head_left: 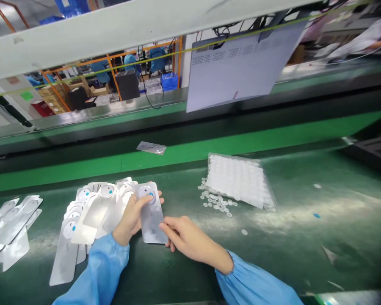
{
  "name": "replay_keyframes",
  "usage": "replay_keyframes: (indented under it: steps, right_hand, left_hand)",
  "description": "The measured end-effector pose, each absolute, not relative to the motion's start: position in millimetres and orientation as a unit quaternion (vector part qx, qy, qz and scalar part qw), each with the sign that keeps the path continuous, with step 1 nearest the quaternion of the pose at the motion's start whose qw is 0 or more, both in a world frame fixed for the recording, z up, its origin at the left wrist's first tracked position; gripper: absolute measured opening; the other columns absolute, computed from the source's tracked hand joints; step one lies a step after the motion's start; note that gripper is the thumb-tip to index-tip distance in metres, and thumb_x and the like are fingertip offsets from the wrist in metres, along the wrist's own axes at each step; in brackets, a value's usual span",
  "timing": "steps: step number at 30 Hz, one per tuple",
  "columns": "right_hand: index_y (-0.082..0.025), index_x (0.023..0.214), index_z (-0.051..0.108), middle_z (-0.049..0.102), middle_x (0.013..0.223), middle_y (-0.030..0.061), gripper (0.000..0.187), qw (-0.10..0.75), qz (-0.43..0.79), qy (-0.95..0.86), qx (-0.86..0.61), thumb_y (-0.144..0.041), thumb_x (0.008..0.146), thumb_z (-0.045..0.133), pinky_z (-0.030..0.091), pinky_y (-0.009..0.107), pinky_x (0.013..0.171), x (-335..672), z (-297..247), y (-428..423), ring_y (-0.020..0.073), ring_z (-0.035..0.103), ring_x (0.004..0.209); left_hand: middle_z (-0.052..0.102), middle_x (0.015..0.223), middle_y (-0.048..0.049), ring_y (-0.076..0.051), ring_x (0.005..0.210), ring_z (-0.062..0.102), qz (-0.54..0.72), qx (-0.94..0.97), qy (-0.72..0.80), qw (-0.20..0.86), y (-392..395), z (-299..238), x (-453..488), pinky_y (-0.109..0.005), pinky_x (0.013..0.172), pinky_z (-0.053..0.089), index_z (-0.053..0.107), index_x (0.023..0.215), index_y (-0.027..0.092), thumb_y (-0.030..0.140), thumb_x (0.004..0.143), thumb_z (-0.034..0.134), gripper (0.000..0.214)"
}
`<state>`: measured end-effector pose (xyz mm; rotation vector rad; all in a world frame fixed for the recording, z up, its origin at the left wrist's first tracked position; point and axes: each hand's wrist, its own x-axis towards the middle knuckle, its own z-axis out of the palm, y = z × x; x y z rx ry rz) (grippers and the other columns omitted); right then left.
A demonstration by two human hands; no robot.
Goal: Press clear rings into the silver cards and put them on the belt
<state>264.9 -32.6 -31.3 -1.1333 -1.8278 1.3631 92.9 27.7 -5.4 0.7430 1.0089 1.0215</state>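
Silvery flat plate [153, 228] is in the grip, ring at its top end, blue dot by the ring. L hand [133, 216] clamped on its upper L side, thumb across the face nr the dot, fingertips showing past the far edge. R hand [190, 239] has thumb + index drawn together at the plate's lower R edge; can't tell if they're pinching it or only touching. Blue sleeves [104, 264] on both arms. Just L of grip: overlapping pile of similar plates [95, 212], some w/ blue dots; farther L, a 2nd pile [15, 228]. Beyond grip, one plate lies alone on the bright green strip [190, 148]. R of grip and a bit beyond: clear bag [238, 180] packed w/ white pcs, small loose discs [220, 204] spilled along its near L side. Farther R, blue scrap [316, 215] on dk green surface [184, 284].
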Motion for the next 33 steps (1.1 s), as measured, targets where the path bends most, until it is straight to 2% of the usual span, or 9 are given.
replay_keyframes:
  steps: [4, 7, 10, 12, 15, 19, 22, 28, 33]
  right_hand:
    - [-0.023, 0.077, 0.059, 0.069, 0.066, 0.0005, 0.040, 0.303, 0.478, -0.689, -0.453, -0.041, 0.108, 0.042, 0.050, 0.026, 0.059, 281, -32, -46, 0.0168, 0.069, 0.058]
    - [-0.022, 0.095, 0.069, 0.072, 0.075, 0.0028, 0.031, 0.414, 0.363, -0.658, -0.513, -0.039, 0.108, 0.046, 0.051, 0.027, 0.056, 285, -34, -49, 0.0167, 0.067, 0.060]
    - [-0.022, 0.113, 0.071, 0.074, 0.094, 0.0067, 0.023, 0.489, 0.229, -0.677, -0.500, -0.028, 0.107, 0.050, 0.056, 0.029, 0.068, 283, -40, -44, 0.0186, 0.070, 0.075]
    - [-0.021, 0.117, 0.071, 0.072, 0.101, 0.0088, 0.024, 0.482, 0.176, -0.712, -0.479, -0.022, 0.106, 0.050, 0.058, 0.031, 0.078, 281, -46, -40, 0.0200, 0.072, 0.086]
    - [-0.020, 0.116, 0.072, 0.071, 0.099, 0.0090, 0.024, 0.454, 0.134, -0.736, -0.484, -0.018, 0.106, 0.050, 0.060, 0.030, 0.078, 280, -57, -36, 0.0198, 0.072, 0.086]
    - [-0.021, 0.114, 0.071, 0.072, 0.101, 0.0080, 0.020, 0.446, 0.124, -0.740, -0.487, -0.016, 0.105, 0.054, 0.060, 0.029, 0.076, 282, -61, -37, 0.0190, 0.072, 0.087]
    - [-0.021, 0.110, 0.069, 0.073, 0.099, 0.0068, 0.016, 0.442, 0.135, -0.741, -0.487, -0.016, 0.104, 0.054, 0.058, 0.027, 0.072, 283, -58, -38, 0.0181, 0.072, 0.086]
    - [-0.021, 0.104, 0.065, 0.071, 0.094, 0.0051, 0.015, 0.374, 0.096, -0.766, -0.515, -0.022, 0.107, 0.050, 0.048, 0.024, 0.053, 283, -51, -37, 0.0134, 0.067, 0.066]
    - [-0.021, 0.106, 0.064, 0.071, 0.094, 0.0068, 0.013, 0.394, 0.052, -0.783, -0.479, -0.017, 0.105, 0.051, 0.051, 0.025, 0.060, 283, -58, -38, 0.0164, 0.068, 0.075]
  left_hand:
    - [0.078, 0.089, -0.0055, -0.023, 0.074, 0.076, 0.439, 0.310, 0.470, 0.700, 20, -22, 104, -0.028, 0.062, 0.059, 0.067, 0.101, 0.017, 0.031, 0.065, 0.089, 0.044]
    - [0.077, 0.083, -0.0062, -0.021, 0.067, 0.074, 0.409, 0.328, 0.485, 0.699, 12, -34, 109, -0.028, 0.061, 0.058, 0.068, 0.095, 0.014, 0.035, 0.068, 0.087, 0.039]
    - [0.074, 0.076, -0.0056, -0.018, 0.066, 0.070, 0.397, 0.387, 0.485, 0.676, 6, -44, 111, -0.024, 0.061, 0.053, 0.070, 0.085, 0.012, 0.038, 0.075, 0.084, 0.032]
    - [0.077, 0.087, -0.0065, -0.019, 0.079, 0.072, 0.398, 0.437, 0.476, 0.652, 3, -49, 112, -0.025, 0.070, 0.054, 0.074, 0.095, 0.012, 0.039, 0.080, 0.081, 0.032]
    - [0.075, 0.123, -0.0080, -0.025, 0.113, 0.069, 0.390, 0.484, 0.461, 0.633, -1, -50, 110, -0.031, 0.097, 0.052, 0.071, 0.126, 0.017, 0.040, 0.089, 0.073, 0.044]
    - [0.066, 0.142, -0.0065, -0.028, 0.134, 0.057, 0.377, 0.496, 0.448, 0.641, -4, -49, 108, -0.036, 0.116, 0.040, 0.069, 0.133, 0.018, 0.041, 0.098, 0.056, 0.044]
    - [0.064, 0.145, -0.0054, -0.027, 0.138, 0.054, 0.371, 0.499, 0.437, 0.649, -6, -49, 108, -0.036, 0.119, 0.037, 0.068, 0.135, 0.019, 0.039, 0.100, 0.053, 0.043]
    - [0.067, 0.141, -0.0087, -0.030, 0.134, 0.058, 0.362, 0.486, 0.434, 0.667, -8, -50, 110, -0.041, 0.119, 0.038, 0.068, 0.135, 0.017, 0.040, 0.099, 0.054, 0.045]
    - [0.068, 0.139, -0.0086, -0.030, 0.133, 0.058, 0.388, 0.453, 0.434, 0.675, -5, -50, 111, -0.038, 0.116, 0.040, 0.070, 0.132, 0.015, 0.042, 0.096, 0.057, 0.046]
